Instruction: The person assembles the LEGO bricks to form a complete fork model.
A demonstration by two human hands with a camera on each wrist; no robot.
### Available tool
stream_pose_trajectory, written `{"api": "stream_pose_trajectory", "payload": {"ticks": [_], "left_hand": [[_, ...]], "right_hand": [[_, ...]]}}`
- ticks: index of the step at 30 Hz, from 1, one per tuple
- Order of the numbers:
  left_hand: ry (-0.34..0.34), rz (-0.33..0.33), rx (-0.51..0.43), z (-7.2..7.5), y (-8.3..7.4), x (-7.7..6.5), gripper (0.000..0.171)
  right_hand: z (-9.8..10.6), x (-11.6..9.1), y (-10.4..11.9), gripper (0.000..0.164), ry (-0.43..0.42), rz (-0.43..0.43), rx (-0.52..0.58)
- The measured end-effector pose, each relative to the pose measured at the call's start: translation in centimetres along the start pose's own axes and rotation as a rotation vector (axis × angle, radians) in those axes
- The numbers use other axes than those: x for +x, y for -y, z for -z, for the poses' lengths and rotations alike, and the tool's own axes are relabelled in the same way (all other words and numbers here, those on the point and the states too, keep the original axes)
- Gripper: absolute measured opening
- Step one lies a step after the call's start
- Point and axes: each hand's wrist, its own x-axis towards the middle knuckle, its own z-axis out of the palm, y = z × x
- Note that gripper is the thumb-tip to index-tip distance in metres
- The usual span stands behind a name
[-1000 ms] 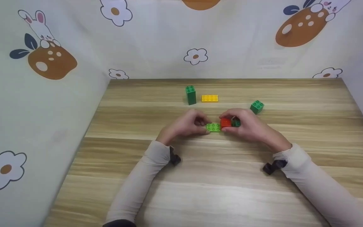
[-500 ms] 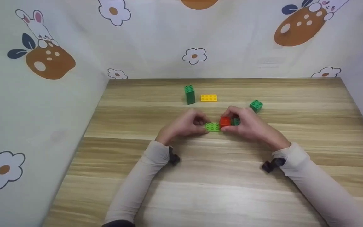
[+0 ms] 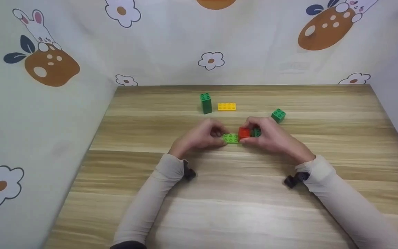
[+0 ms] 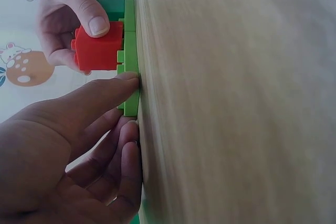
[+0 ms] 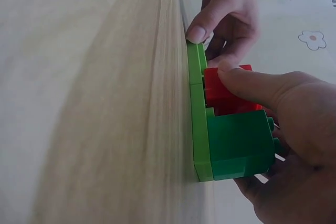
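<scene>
Two light green plates (image 5: 199, 129) (image 4: 129, 51) lie end to end on the table, a seam between them. My left hand (image 3: 200, 135) pinches the left plate (image 3: 230, 138) near its outer end, between thumb and fingers. With thumb and fingertips my right hand (image 3: 269, 135) grips a red brick (image 3: 244, 133), right at the studs and spanning the seam in the wrist views. A dark green brick (image 5: 239, 145) stands on the right plate next to the red brick; in the head view it is partly covered by the right hand.
Farther back on the wooden table (image 3: 143, 131) stand a tall dark green block (image 3: 206, 103) and, beside it, a flat yellow plate (image 3: 227, 107). Another dark green brick (image 3: 278, 115) sits just beyond the right hand. Patterned cloth walls (image 3: 171, 41) rise behind and at the sides.
The head view has shifted slightly, moving everything a little to the left in it. Both hands keep their grips, with the red brick still at the same spot over the plates.
</scene>
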Motion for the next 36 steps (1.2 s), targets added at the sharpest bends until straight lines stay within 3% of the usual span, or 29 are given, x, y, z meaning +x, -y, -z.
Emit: {"api": "stream_pose_trajectory", "payload": {"ticks": [15,23,36], "left_hand": [[0.005,0.031,-0.03,0.31,-0.03,-0.05,0.029],[0.009,-0.006,0.007,0.11,0.08,0.07,0.03],[0.001,0.029,0.009,0.12,0.1,-0.05,0.029]], "right_hand": [[-0.04,0.17,0.48,0.027,0.026,0.026,-0.053],[0.3,0.28,0.36,0.033,0.064,0.01,-0.114],[0.16,0.2,0.68,0.036,0.061,0.025,-0.124]]}}
